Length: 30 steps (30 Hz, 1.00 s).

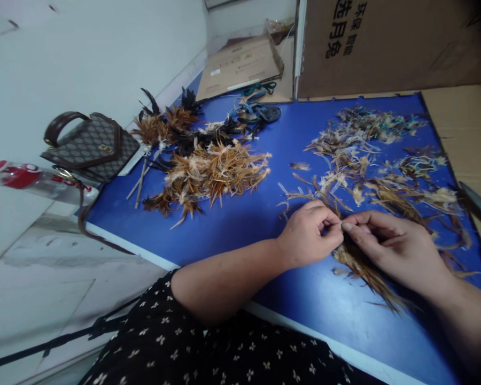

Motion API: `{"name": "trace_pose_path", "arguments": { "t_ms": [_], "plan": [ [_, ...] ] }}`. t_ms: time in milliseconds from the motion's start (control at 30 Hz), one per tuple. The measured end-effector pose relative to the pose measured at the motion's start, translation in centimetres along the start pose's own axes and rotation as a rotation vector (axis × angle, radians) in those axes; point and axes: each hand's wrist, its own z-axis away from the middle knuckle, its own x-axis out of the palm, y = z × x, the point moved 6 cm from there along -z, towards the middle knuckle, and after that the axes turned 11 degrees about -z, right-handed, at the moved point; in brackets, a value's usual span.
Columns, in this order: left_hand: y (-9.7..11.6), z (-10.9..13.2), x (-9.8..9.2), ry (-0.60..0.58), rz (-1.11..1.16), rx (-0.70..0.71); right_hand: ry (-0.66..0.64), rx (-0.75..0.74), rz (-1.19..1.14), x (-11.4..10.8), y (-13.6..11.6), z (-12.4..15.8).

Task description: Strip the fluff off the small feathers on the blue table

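Observation:
My left hand and my right hand meet tip to tip above the blue table. Each is closed in a pinch, both on one small pale feather end that the fingers mostly cover. Long brown feathers lie just beneath the hands, pointing toward the front edge. Behind the fingers spreads a loose heap of brown and whitish feathers. To the left sits a thick pile of golden-brown feather bunches.
A patterned handbag and a plastic bottle are at the left edge. Dark feather bunches and blue-green ribbon lie farther back. Cardboard rests behind, and dark scissors-like blades are at the right.

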Motion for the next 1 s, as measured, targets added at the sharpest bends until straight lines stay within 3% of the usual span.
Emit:
{"name": "trace_pose_path", "arguments": {
  "t_ms": [400, 800, 1000],
  "plan": [
    [0.0, 0.1, -0.2, 0.011, -0.003, -0.063, 0.023, -0.131, 0.064, -0.9, -1.5, -0.7],
    [-0.5, 0.4, 0.3, -0.034, 0.010, -0.124, 0.095, -0.238, 0.261, -2.9, -0.7, -0.7],
    [-0.9, 0.5, 0.5, -0.032, 0.064, -0.110, 0.095, -0.219, 0.263, -3.0, -0.6, -0.6]
  ]
}}
